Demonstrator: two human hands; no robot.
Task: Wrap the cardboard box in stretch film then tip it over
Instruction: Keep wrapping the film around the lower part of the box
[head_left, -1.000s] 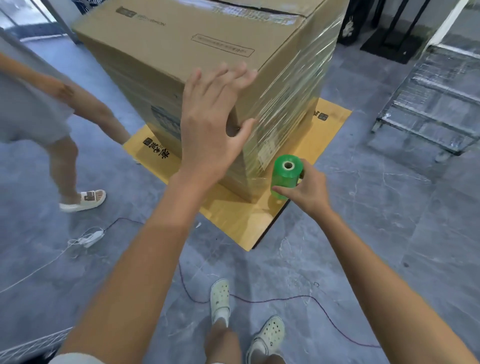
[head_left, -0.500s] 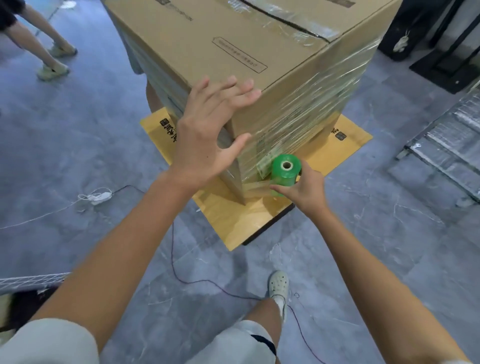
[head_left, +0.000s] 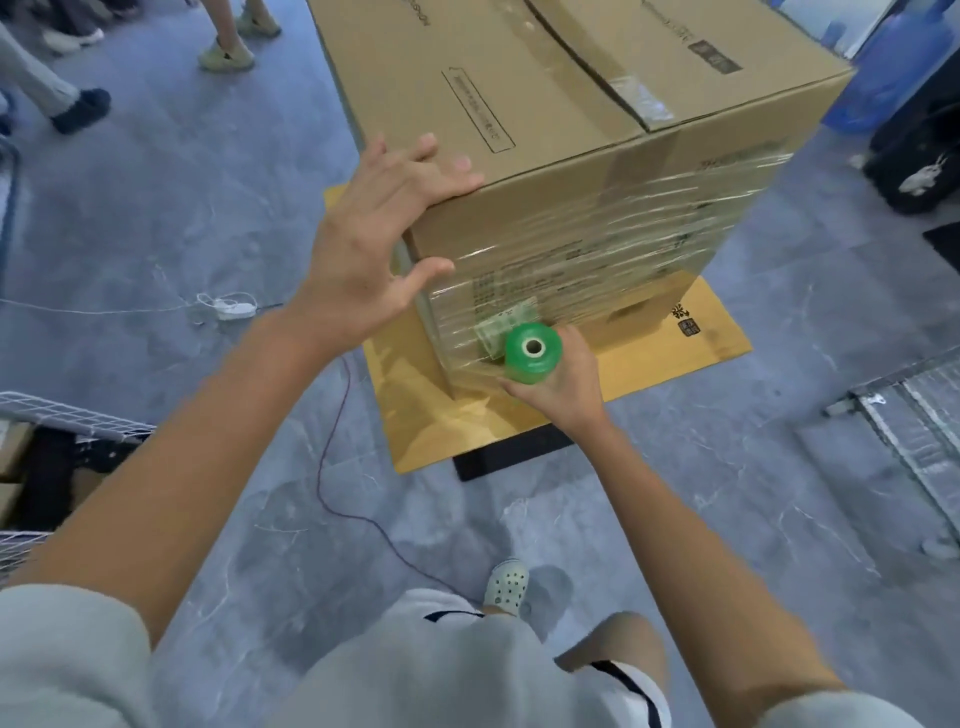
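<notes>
A large cardboard box (head_left: 545, 93) stands upright on a flat cardboard sheet (head_left: 691, 343) on the floor. Clear stretch film (head_left: 623, 244) covers its side faces in bands. My left hand (head_left: 374, 249) rests spread over the box's near top corner, fingers on the lid, thumb against the wrapped side. My right hand (head_left: 563, 384) grips a green stretch film roll (head_left: 532, 353), held upright low against the near side face, with film running from it onto the box.
A dark mat (head_left: 509, 457) shows under the cardboard sheet. A thin red cord (head_left: 332, 467) and a white cable (head_left: 228, 306) lie on the grey floor at left. Wire racks (head_left: 67, 421) sit at far left, a metal rack (head_left: 914, 431) at right. Other people's legs (head_left: 223, 47) stand behind.
I have stepped around the box's corner to the left, so its near side face now faces me. The roll has travelled along with my right hand; my left hand stays on the top corner.
</notes>
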